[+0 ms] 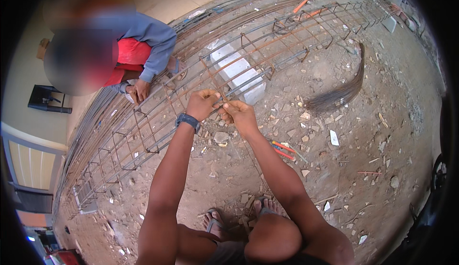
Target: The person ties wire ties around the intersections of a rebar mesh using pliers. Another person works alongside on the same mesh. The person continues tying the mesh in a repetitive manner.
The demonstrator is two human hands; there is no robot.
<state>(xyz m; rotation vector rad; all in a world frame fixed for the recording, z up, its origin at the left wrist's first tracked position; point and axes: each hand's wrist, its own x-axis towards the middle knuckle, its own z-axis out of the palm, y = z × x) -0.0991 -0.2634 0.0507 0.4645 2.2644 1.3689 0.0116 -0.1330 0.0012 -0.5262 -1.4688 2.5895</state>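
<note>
A long cage of steel reinforcing bars (152, 151) with square stirrups stretches diagonally across the ground before me. My left hand (202, 104), with a dark band on its wrist, pinches at a stirrup on the cage's near side. Close against it, my right hand (241, 117) has thumb and fingers pressed together at the same spot. A thin wire (253, 157) trails down below the right hand. Whatever lies between the left fingertips is too small to make out. Under the cage, a pale block (239, 71) sits just beyond my hands.
Across the cage crouches another person, whose hands (142, 91) are at its far side. Loose steel rods (76, 155) lie behind it. A dark bristle bundle (342, 93), orange-handled pieces (285, 150) and an orange strip (306, 2) rest nearby. Broken chips litter the dirt around my sandalled feet (215, 219).
</note>
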